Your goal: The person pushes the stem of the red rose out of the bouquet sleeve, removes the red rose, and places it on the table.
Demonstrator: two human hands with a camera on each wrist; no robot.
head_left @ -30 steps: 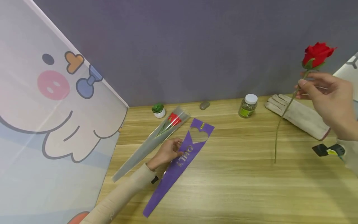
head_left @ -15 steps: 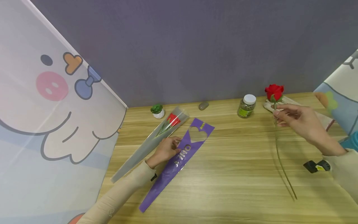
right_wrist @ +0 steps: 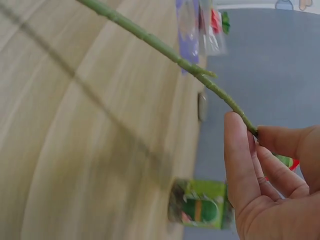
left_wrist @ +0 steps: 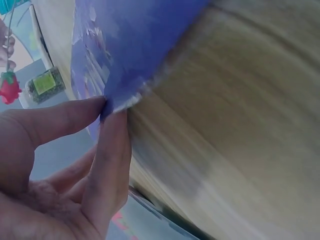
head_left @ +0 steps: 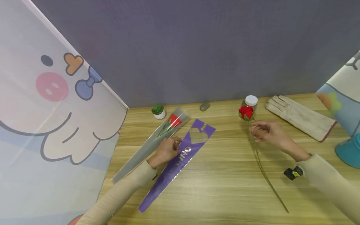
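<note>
Between thumb and forefinger my left hand (head_left: pixel 166 150) pinches the near edge of a purple flower sleeve (head_left: pixel 166 179), which has a clear heart window and silver lettering. The left wrist view shows the sleeve's edge (left_wrist: pixel 130 75) bent up at the fingertips. My right hand (head_left: pixel 271 134) pinches a red artificial rose (head_left: pixel 246 113) high on its green stem (right_wrist: pixel 155 42), just under the bloom. The stem's lower end slants toward the front right, over the wooden table. Left of the purple sleeve lies a clear sleeve (head_left: pixel 137 162) with another red rose (head_left: pixel 175 120) in it.
Behind the held rose stands a white-lidded jar (head_left: pixel 251 100). A pale work glove (head_left: pixel 301 117) lies at the back right, a teal object (head_left: pixel 348 151) at the right edge. A potted succulent (head_left: pixel 158 111) and a grey stone (head_left: pixel 204 106) sit along the back wall.
My right hand has brought the rose down and left from above the glove to in front of the jar. The left hand keeps its pinch; the purple sleeve's lower end has shifted slightly left.
</note>
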